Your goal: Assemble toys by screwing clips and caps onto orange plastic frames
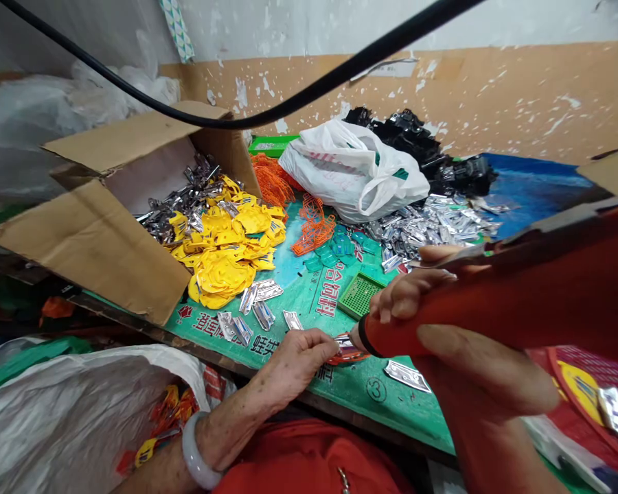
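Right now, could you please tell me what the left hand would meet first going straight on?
Past the orange piece it touches, the left hand would probably first meet the black rim of the red tool, though depth is unclear.

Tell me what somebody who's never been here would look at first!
Probably the big red tool on the right, gripped by the right hand, its black-ringed end close to the small orange-and-silver piece at the left hand. Next might come the bright yellow pieces heaped at the mouth of the open cardboard box on the left, then the thick black cable sagging across the top.
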Action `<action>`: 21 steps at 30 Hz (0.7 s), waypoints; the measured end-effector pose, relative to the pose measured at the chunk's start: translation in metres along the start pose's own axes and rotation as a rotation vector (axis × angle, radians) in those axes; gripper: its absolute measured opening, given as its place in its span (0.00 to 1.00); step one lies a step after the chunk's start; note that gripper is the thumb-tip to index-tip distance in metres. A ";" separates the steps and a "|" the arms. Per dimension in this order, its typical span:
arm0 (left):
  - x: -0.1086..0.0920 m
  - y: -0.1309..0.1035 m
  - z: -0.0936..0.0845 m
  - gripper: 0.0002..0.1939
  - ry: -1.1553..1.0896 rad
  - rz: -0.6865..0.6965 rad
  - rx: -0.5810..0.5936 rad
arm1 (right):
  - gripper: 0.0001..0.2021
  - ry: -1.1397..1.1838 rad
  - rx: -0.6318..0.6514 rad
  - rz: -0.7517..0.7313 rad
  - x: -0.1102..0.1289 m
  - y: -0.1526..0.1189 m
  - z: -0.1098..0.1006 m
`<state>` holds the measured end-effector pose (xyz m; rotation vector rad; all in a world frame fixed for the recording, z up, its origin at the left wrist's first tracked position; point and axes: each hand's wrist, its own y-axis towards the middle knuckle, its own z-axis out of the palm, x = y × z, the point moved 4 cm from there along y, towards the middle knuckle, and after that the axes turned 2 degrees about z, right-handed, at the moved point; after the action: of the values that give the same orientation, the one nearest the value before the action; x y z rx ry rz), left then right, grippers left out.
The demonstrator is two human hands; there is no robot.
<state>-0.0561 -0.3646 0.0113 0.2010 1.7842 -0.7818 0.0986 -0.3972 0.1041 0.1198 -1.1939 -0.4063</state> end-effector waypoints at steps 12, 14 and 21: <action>0.006 0.001 0.004 0.14 -0.065 0.005 0.021 | 0.21 -0.098 0.052 -0.007 0.000 -0.001 0.004; 0.006 0.001 0.004 0.15 -0.072 -0.005 0.017 | 0.21 -0.094 0.058 0.002 0.000 -0.001 0.005; 0.003 0.000 0.005 0.16 -0.080 -0.005 0.016 | 0.21 -0.093 0.091 0.015 0.001 0.001 0.004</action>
<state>-0.0535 -0.3683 0.0083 0.1737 1.7045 -0.7979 0.0952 -0.3961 0.1070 0.1713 -1.3047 -0.3475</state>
